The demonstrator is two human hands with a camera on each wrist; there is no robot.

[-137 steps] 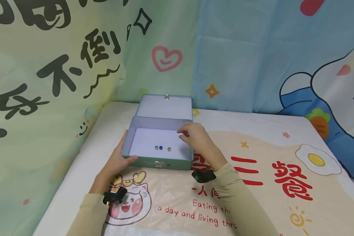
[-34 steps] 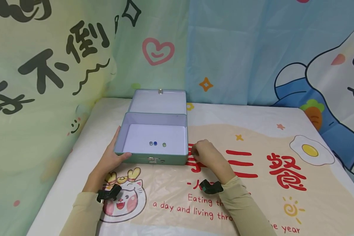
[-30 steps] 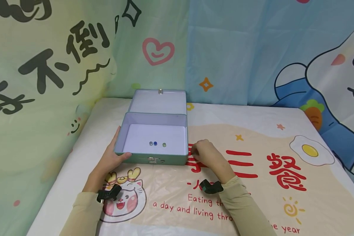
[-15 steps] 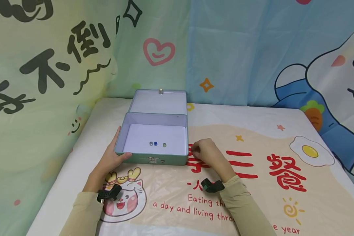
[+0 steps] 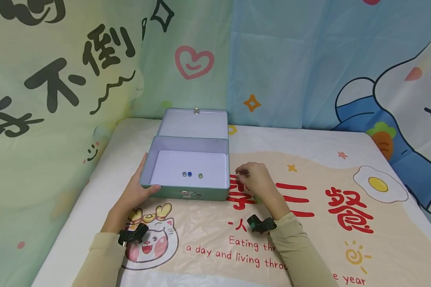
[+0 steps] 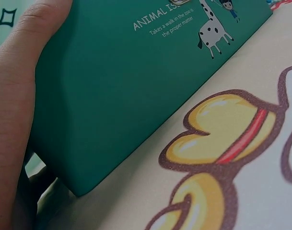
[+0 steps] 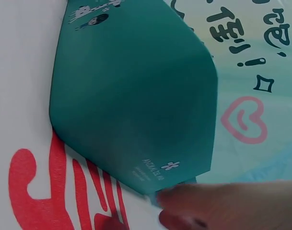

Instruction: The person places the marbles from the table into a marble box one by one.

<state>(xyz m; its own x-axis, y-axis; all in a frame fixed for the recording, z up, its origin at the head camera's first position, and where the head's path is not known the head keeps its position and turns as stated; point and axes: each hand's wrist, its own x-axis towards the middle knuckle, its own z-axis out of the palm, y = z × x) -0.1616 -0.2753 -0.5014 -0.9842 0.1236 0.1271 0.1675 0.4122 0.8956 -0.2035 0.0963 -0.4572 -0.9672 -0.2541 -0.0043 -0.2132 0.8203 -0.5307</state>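
Note:
A green tin box (image 5: 212, 194) with a pale interior stands with its lid (image 5: 194, 124) tipped back. My left hand (image 5: 138, 189) grips its front left corner, thumb over the front rim and fingers along the side. Inside lie a clear marble (image 5: 184, 174), a blue marble (image 5: 189, 174) and a greenish marble (image 5: 200, 175). Just right of the box, my right hand (image 5: 260, 179) has its fingers curled in a pinch. A small shiny thing (image 5: 237, 173) shows at the fingertips; I cannot tell its kind. The right wrist view has those fingers (image 7: 222, 203) beside the box's outer wall.
A printed cloth (image 5: 319, 247) with red characters and a cat face covers the table. Behind it hangs a patterned curtain (image 5: 273, 71), close to the raised lid. Both wrists wear black straps (image 5: 261, 224).
Earlier my right hand was over the box, then low beside it on the cloth. Now it has risen slightly. The left hand keeps its grip and the marbles lie as before.

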